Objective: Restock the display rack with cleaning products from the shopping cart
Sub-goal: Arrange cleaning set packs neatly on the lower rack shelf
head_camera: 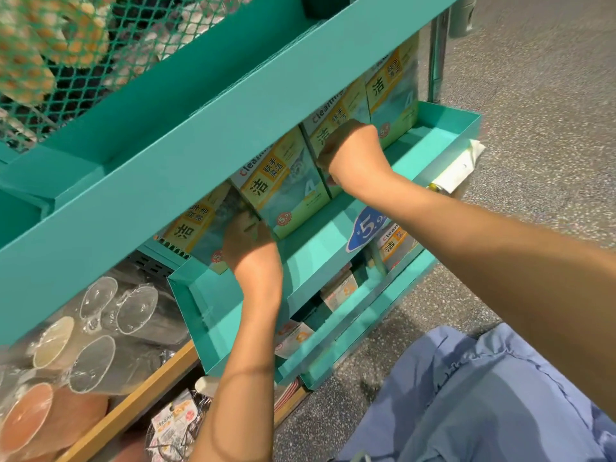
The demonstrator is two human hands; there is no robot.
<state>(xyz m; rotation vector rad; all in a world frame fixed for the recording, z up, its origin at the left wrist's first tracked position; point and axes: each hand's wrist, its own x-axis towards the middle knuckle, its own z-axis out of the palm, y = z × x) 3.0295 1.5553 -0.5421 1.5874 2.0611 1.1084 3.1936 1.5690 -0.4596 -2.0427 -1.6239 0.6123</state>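
We are finding four cleaning-product boxes (283, 191) already standing in the teal rack tray (443, 128). The left hand (248, 243) and right hand (350, 151) are apparently gripping two boxes; fingers hidden. Tray room remaining; the cart is not showing.

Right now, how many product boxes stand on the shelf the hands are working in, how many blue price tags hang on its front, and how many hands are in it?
Yellow-green product boxes: 4
Blue price tags: 1
Hands in the shelf: 2, left and right
Total: 7
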